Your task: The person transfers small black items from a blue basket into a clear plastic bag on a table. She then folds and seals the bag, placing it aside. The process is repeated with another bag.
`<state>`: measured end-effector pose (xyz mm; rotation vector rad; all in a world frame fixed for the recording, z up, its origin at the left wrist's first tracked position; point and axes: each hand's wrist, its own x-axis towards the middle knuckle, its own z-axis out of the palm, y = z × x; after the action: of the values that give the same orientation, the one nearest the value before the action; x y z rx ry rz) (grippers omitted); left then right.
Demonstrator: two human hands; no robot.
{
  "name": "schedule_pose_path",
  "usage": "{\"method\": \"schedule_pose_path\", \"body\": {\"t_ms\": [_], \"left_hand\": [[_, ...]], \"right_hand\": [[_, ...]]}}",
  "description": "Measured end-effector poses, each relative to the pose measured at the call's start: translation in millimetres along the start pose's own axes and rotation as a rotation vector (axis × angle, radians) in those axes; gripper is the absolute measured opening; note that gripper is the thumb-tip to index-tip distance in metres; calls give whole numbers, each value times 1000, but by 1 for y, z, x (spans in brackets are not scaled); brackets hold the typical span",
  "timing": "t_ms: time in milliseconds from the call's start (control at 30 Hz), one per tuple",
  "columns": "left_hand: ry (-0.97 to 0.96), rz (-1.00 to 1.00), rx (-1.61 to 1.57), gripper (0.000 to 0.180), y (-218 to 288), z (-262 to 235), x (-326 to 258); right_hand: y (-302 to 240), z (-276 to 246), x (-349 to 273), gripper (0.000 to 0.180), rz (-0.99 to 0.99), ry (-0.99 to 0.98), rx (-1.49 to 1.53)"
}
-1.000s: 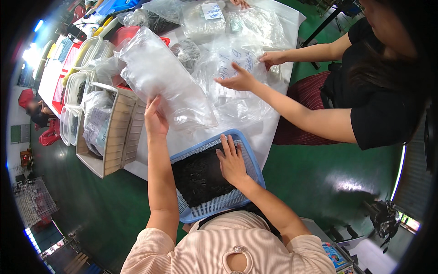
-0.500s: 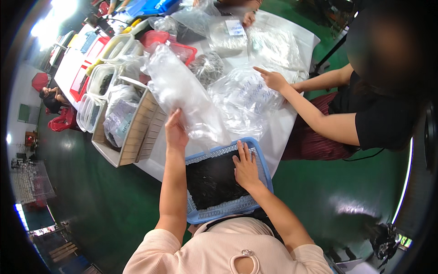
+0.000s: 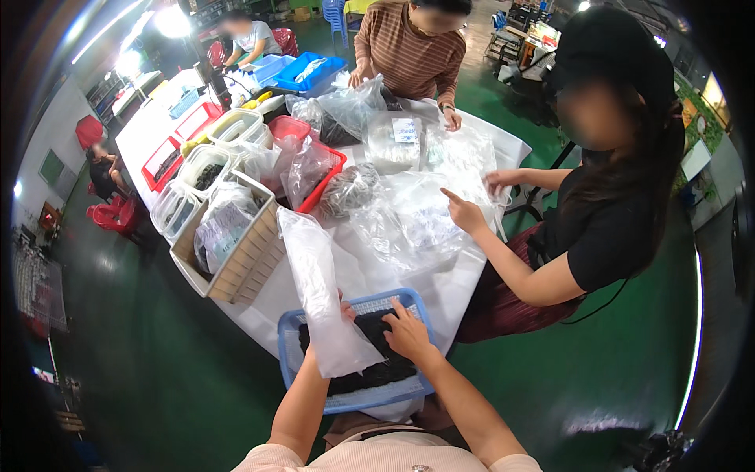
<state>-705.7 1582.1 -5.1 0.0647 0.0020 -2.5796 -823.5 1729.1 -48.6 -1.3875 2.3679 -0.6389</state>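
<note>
A long, clear plastic bag (image 3: 313,267) stands over the left part of a blue basket (image 3: 425,315), its lower end covering some of the basket's contents. My left hand (image 3: 346,309) is closed on the bag, mostly hidden behind it, with fingertips showing at its right edge. Dark, thin pieces (image 3: 373,374) lie in a layer in the basket; I cannot make out their kind. Over the basket's right side my right hand (image 3: 409,334) is open, fingers spread and pointing away from me, at the dark layer.
A beige crate (image 3: 252,275) with filled bags stands left of the basket. Beyond are clear tubs (image 3: 208,169), red trays (image 3: 326,185) and clear bags (image 3: 417,220). One person (image 3: 605,181) at the right points over the table; another (image 3: 409,51) handles bags at the far side.
My left hand has come down toward the basket with the plastic bag, which now stands more upright. My right hand stays over the basket. The view has tilted up, showing more of the people.
</note>
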Motion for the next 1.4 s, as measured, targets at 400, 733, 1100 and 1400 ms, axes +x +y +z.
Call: {"method": "schedule_pose_path", "body": {"t_ms": [400, 733, 1100, 1400], "left_hand": [[-169, 195, -23, 37, -180, 14, -77], [-297, 289, 23, 36, -207, 30, -84], [-205, 484, -55, 40, -216, 4, -97], [-284, 446, 153, 36, -172, -28, -8]], "right_hand": [[85, -3, -145, 51, -720, -318, -79], [104, -9, -125, 62, -916, -486, -55], [122, 8, -99, 73, -989, -663, 215], [143, -91, -23, 25, -227, -582, 733]]}}
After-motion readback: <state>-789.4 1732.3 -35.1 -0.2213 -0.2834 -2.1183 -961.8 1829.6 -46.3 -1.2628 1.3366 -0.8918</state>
